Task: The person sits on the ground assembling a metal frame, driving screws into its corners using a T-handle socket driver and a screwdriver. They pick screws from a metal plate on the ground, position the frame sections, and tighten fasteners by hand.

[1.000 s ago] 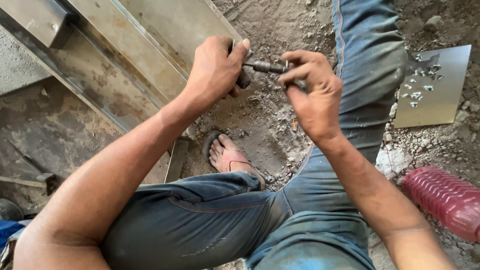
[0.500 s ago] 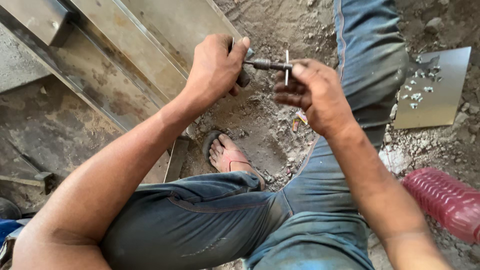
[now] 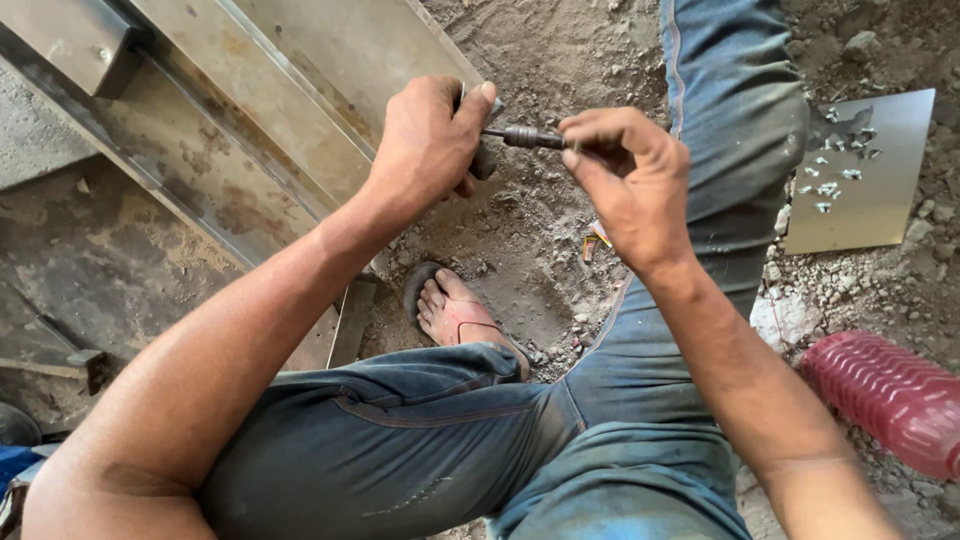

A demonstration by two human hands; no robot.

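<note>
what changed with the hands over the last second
The right hand let its fingers off the small dark tool, opened briefly, then closed on its tip again. The left hand kept gripping the other end; the metal plate and red bottle stayed put.

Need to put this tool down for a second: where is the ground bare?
Bare dirt lies between the steel beam and the outstretched leg, above the sandalled foot. The metal sheet is bare below its screws. Around the red bottle it is rubble-crowded.
</note>
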